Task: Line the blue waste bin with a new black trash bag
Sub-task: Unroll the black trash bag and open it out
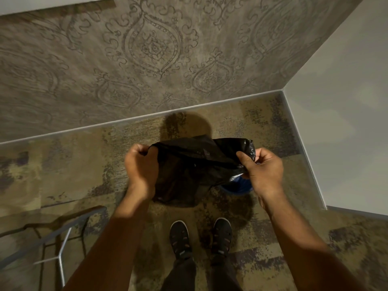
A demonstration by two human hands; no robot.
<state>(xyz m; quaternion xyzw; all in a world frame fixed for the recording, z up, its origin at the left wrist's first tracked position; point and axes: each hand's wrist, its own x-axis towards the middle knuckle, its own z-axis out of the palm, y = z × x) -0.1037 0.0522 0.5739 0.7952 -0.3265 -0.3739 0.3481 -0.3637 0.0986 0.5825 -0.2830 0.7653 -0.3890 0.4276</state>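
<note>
A carpeted room corner, hotel-like: damask wallpaper (pixel 155 51) beyond the hands, patterned carpet (pixel 69 171) below, metal frame (pixel 60 240) at left.

Both forearms are bare, with no sleeves, watch or rings to be seen on the left hand (pixel 141 164) or the right hand (pixel 263 172). The person wears dark trousers (pixel 182 274) and dark slip-on shoes (pixel 179 238) with pale soles at the toes and faint lighter stripes across the uppers.

Two hands (pixel 142 164) (pixel 263 171), one black bag (pixel 189 164), one blue bin (pixel 237 186), two shoes (pixel 179 238) (pixel 222 236)
</note>
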